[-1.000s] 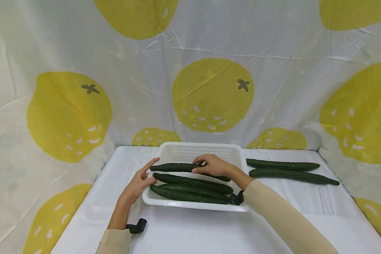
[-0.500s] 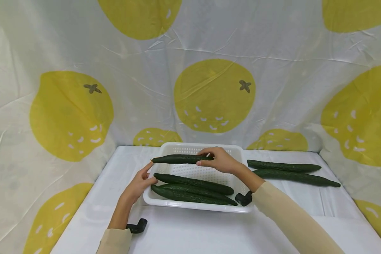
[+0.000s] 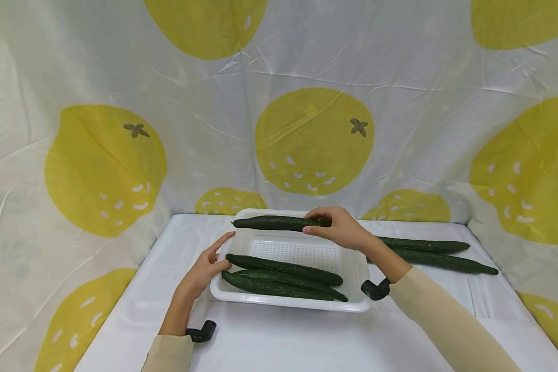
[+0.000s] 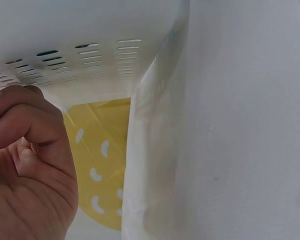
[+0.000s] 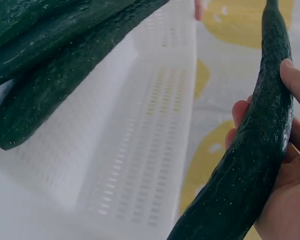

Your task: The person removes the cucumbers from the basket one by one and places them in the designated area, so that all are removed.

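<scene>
My right hand (image 3: 341,227) grips a long dark green cucumber (image 3: 269,223) near its right end, holding it level above the back of the white basket (image 3: 288,304). Thumb and fingers wrap around this cucumber (image 5: 255,145) in the right wrist view. At the basket's left side, my left hand (image 3: 203,269) holds the rim, thumb toward the front and index finger stretched along the edge. Its fingers bend up against the slotted wall in the left wrist view. Three cucumbers (image 3: 283,267) lie side by side in the front half of the basket.
Two more cucumbers (image 3: 446,261) lie on the white tablecloth (image 3: 279,336) to the right of the basket, partly behind my right forearm. A lemon-print curtain (image 3: 311,139) hangs behind the table and along both sides. Black wrist mounts (image 3: 202,331) stick out from both wrists.
My right hand has lifted the cucumber out of the basket, moving it up, back and slightly right. The left hand stays at the basket rim.
</scene>
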The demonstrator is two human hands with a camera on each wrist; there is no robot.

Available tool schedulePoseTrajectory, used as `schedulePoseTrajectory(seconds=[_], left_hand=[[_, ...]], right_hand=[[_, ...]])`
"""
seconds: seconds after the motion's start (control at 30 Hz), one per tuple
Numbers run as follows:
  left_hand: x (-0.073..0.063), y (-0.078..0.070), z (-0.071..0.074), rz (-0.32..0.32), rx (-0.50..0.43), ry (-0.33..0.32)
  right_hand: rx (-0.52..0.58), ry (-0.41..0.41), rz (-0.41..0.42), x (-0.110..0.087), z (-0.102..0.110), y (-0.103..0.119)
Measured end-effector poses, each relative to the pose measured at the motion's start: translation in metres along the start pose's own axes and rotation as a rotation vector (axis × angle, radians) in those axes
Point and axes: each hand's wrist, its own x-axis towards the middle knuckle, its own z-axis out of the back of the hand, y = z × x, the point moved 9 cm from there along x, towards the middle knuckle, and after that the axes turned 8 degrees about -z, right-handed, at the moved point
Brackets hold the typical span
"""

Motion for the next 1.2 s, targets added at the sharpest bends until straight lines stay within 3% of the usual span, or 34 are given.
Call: schedulePoseTrajectory(seconds=[0.23,0.93,1.2], left_hand=[[-0.003,-0.002,0.002,0.006,0.016,-0.001],[-0.001,-0.001,0.001,0.007,0.050,-0.018],[0.000,-0.001,0.001,-0.005,0.032,-0.009]], right_hand=[[-0.005,-0.009,-0.001,-0.018,0.017,-0.004],[-0.033,-0.127,-0.112,-0.088,0.079,-0.079],[-0.152,-0.180,-0.168,-0.115,0.102,-0.104]])
